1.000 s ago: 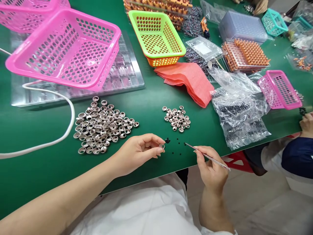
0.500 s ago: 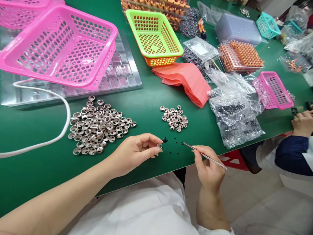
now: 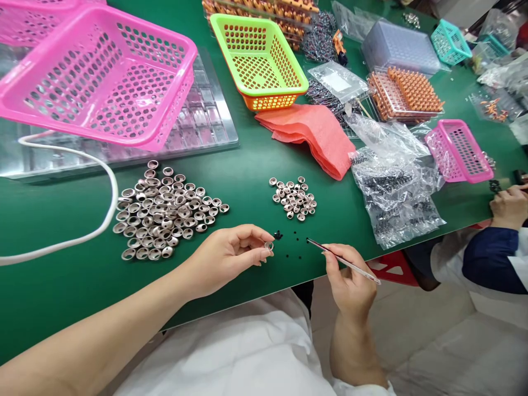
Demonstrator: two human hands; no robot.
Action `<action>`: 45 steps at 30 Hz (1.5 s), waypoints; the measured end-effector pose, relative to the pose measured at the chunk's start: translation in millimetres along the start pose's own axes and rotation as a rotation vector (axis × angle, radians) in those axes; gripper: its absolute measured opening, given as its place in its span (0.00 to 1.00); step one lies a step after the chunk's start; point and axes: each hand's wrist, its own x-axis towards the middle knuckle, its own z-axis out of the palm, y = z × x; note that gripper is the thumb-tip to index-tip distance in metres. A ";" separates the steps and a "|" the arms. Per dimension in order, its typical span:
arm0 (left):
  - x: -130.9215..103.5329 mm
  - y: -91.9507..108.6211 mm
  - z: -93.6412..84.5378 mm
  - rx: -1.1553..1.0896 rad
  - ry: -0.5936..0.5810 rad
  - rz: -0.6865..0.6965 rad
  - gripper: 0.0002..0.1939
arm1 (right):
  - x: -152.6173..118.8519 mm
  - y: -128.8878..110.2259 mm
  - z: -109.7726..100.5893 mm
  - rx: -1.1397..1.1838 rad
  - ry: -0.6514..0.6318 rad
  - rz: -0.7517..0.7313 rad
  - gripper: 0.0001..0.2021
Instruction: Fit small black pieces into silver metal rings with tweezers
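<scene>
My left hand pinches a small metal ring between thumb and forefinger, just above the table. In my right hand is a pair of slim metal tweezers, held like a pen. Their tip meets the table at a tiny black piece. A few more tiny black pieces lie scattered between the hands, beside a little black heap. Beyond them sits a small pile of metal rings. A larger pile of similar rings spreads out past my left forearm.
A pink basket stands on a clear plastic tray at the left, near a white cable. Further back are a green basket, red cloth and plastic bags. A co-worker's hand is at the right edge.
The tweezers and right hand have shifted slightly left, with the tip now at a black piece. My left hand keeps its pinch on the ring. The whole view has drifted a little.
</scene>
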 end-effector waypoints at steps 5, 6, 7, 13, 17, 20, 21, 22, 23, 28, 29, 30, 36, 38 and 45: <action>0.9 -0.5 0.7 0.008 0.005 0.010 0.15 | 0.0 -5.9 0.6 0.140 -0.079 -0.012 0.12; 1.0 -0.5 0.8 0.006 0.005 0.011 0.15 | -0.2 -6.5 0.4 0.174 -0.091 -0.004 0.11; 1.1 -0.5 1.0 0.005 0.005 0.009 0.15 | -0.5 -6.5 0.2 0.196 -0.094 0.008 0.11; -0.1 -0.5 -0.1 0.004 0.004 -0.005 0.15 | -1.5 -1.2 -1.9 0.134 0.066 0.133 0.08; -0.6 -0.1 -1.1 0.014 0.019 0.000 0.16 | -3.2 -1.8 -5.6 0.212 0.002 0.183 0.06; -0.4 0.1 -1.2 0.028 0.031 -0.001 0.16 | -4.7 -2.6 -9.9 0.259 -0.074 0.167 0.07; -0.3 0.0 -1.1 0.030 0.033 -0.001 0.17 | -5.3 -2.6 -11.2 0.251 -0.083 0.163 0.07; -0.1 -0.1 -1.0 0.030 0.032 -0.002 0.17 | -6.0 -2.4 -12.3 0.234 -0.087 0.163 0.07; 0.0 -0.4 -0.9 0.030 0.032 -0.003 0.17 | -6.7 -2.3 -13.0 0.217 -0.089 0.166 0.07; -0.2 -1.7 -1.4 0.024 0.027 -0.007 0.15 | -10.4 -3.5 -11.6 0.193 -0.113 0.168 0.07; -0.4 -1.9 -1.6 0.023 0.022 -0.005 0.14 | -10.8 -4.0 -10.8 0.190 -0.113 0.166 0.07; -0.5 -2.1 -1.9 0.022 0.018 -0.003 0.14 | -11.0 -4.4 -10.0 0.182 -0.110 0.167 0.07; 0.0 -1.9 -2.1 0.017 0.009 -0.001 0.13 | -9.9 -3.7 -8.6 0.159 -0.126 0.166 0.07; 0.1 -1.8 -2.2 0.018 0.009 -0.008 0.14 | -10.0 -3.1 -8.6 0.173 -0.121 0.161 0.08; -0.8 -3.4 -3.2 0.025 0.009 -0.014 0.14 | -12.8 -4.1 -8.1 0.185 -0.092 0.143 0.10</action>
